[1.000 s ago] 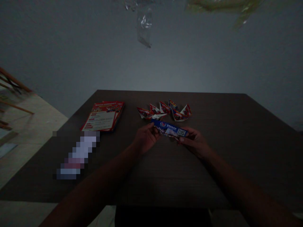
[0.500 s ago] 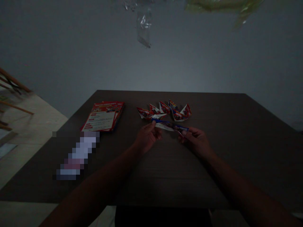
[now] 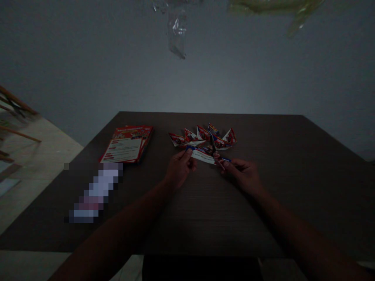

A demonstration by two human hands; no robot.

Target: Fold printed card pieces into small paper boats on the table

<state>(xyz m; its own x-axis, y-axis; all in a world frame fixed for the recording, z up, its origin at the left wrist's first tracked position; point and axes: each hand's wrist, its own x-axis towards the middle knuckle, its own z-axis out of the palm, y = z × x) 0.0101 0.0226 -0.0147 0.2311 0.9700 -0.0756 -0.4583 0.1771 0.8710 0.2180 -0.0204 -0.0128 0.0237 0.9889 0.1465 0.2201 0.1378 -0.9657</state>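
Note:
Between my two hands is a folded paper [image 3: 205, 155], printed blue and red with a white strip of text along its near edge. My left hand [image 3: 181, 166] pinches its left end between thumb and fingers. At the right end, my right hand [image 3: 241, 173] grips it with the thumb on top. Just beyond the held paper stand several folded paper boats [image 3: 224, 142], red, blue and white. They sit close together on the dark table [image 3: 187, 218]. The folded paper partly covers the nearest boats.
A stack of red and white printed leaflets [image 3: 125, 146] lies at the back left of the table. Nearer me is a pixelated patch [image 3: 98, 191]. The wall [image 3: 249, 70] rises behind the table, with a clear plastic piece [image 3: 177, 35] on it. Wooden furniture [image 3: 17, 103] stands at far left.
The folded paper has opened and tilted between my hands, so more of its white text strip and printed face shows. My right hand has shifted slightly; both hands keep their hold.

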